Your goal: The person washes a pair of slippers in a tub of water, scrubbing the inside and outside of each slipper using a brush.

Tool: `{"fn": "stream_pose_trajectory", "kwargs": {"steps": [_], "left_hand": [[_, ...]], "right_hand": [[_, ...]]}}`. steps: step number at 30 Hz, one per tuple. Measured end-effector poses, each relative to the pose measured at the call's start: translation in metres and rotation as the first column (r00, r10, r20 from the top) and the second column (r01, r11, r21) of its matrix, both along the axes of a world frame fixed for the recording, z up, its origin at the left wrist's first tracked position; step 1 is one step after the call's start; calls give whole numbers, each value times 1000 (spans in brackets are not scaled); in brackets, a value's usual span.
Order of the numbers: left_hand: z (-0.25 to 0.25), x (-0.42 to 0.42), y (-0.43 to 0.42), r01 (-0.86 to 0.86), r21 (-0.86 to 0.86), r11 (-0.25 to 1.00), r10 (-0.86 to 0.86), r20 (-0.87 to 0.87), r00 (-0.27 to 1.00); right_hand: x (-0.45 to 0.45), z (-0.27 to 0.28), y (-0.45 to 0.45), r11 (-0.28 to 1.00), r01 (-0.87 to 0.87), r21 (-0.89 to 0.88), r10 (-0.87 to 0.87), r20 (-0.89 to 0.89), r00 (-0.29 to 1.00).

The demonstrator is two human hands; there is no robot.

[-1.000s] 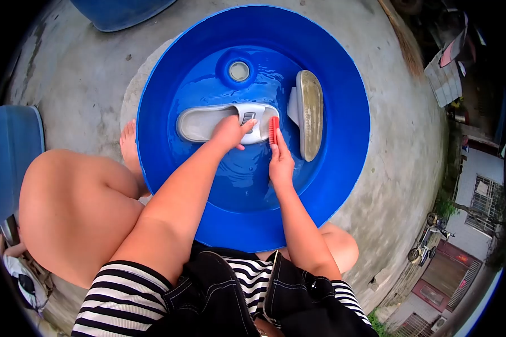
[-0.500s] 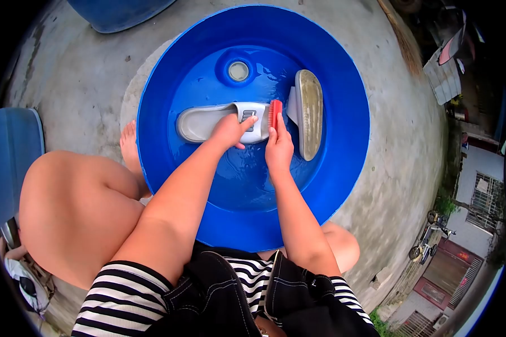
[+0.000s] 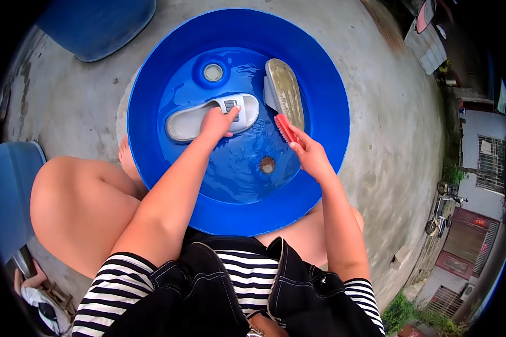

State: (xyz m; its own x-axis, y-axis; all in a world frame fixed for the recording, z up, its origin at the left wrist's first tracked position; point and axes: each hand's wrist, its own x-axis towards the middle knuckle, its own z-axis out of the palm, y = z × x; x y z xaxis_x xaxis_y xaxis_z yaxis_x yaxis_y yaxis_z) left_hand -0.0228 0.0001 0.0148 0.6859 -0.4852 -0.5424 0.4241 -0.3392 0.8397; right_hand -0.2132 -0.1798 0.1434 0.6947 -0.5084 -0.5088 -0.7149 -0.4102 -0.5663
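Note:
A light grey slide sandal (image 3: 188,122) lies sole down in a blue tub (image 3: 163,62) with shallow water. My left hand (image 3: 215,124) grips it by the strap, the thumb on top and the other fingers partly hidden beneath. In my right hand (image 3: 312,154) is a red scrub brush (image 3: 285,128), bristles facing left, held apart from the gripped sandal. Beyond the brush, a second slide sandal (image 3: 288,87) leans on its side against the tub's right wall, its dirty-looking tan sole showing.
A pale round cap (image 3: 212,72) sits in the tub floor at the far side, and a round brownish spot (image 3: 267,164) shows nearer me. Blue containers (image 3: 14,191) stand on the concrete ground (image 3: 385,151) at left. Another person (image 3: 39,297) is partly visible at lower left.
My right hand has drawn the brush away from the sandal's toe, toward the lower right, and tilted it. My left hand keeps its grip, with the sandal slightly turned. The view has shifted.

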Motion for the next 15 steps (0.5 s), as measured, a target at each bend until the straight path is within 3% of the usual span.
{"fn": "stream_pose_trajectory", "kwargs": {"steps": [4,6,7,8,10,12,14,15], "left_hand": [[15,11,-20,-107,-112,988,127,190,974],[27,11,-16,-47,-81,996,63,202,977],[34,5,-16,-136,129,982,48,531,846],[40,-2,-14,-285,285,915,-52,784,618],[61,-18,-14,-238,237,942,-61,818,572],[62,-42,-10,-95,361,928,-239,771,590],[61,-64,-12,-75,496,865,-389,758,523],[60,-70,-13,-71,510,857,-387,730,563]], "right_hand": [[-24,15,-45,996,21,-84,-9,137,991],[-27,17,-57,991,129,-29,-123,162,979],[-24,22,-59,974,223,29,-225,158,962],[-19,24,-59,971,235,49,-240,173,955],[-6,33,-48,961,268,64,-273,349,896],[0,43,-35,952,287,104,-305,360,882],[-2,45,-31,979,206,5,-187,438,879],[-4,49,-30,981,192,-18,-163,453,877]]}}
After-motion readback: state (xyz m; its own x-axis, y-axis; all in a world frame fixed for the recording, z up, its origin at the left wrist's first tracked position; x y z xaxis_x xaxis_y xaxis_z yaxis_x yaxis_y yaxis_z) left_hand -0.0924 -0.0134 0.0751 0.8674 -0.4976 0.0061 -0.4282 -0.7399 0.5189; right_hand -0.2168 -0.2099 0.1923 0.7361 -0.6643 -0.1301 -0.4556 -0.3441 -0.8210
